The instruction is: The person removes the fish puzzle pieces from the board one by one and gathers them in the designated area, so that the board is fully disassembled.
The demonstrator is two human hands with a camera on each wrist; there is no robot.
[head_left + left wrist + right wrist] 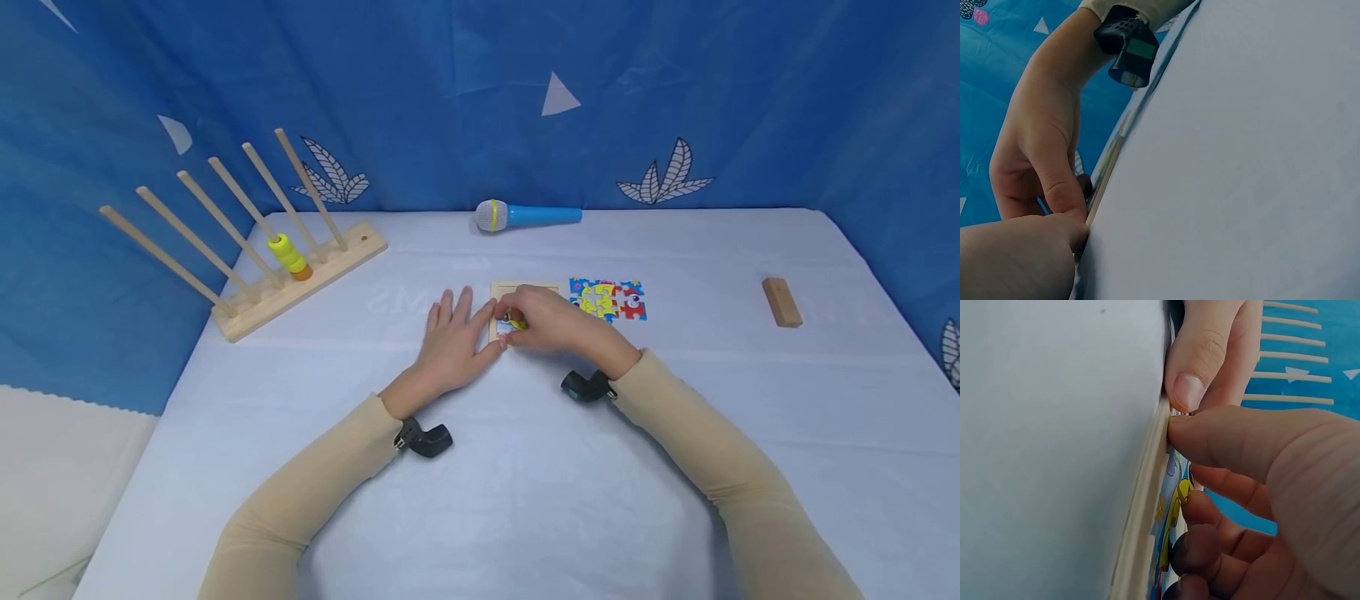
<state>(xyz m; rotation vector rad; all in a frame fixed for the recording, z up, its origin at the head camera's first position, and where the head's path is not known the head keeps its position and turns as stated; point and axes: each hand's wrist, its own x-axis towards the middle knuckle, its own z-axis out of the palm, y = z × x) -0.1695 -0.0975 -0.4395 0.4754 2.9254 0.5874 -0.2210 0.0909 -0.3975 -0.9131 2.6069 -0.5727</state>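
A small wooden puzzle tray (492, 289) with a coloured picture inside lies on the table under both hands. My left hand (452, 343) rests flat at its left side, fingers spread, thumb at the near left corner. Over the tray, my right hand (551, 321) has its fingers curled down and pinches a small yellow puzzle piece (517, 322), mostly hidden by the fingers. The right wrist view shows my right thumb (1222, 434) at the tray's pale rim (1141, 512), right by the left thumb (1194, 369). Colourful puzzle pieces (611, 300) lie together just right of the tray.
At the back left stands a wooden peg rack (337, 260), with yellow beads (285, 250) on one peg. A blue toy microphone (543, 216) lies along the back edge. On the right is a wooden block (782, 302). A blue curtain (420, 100) hangs behind the table.
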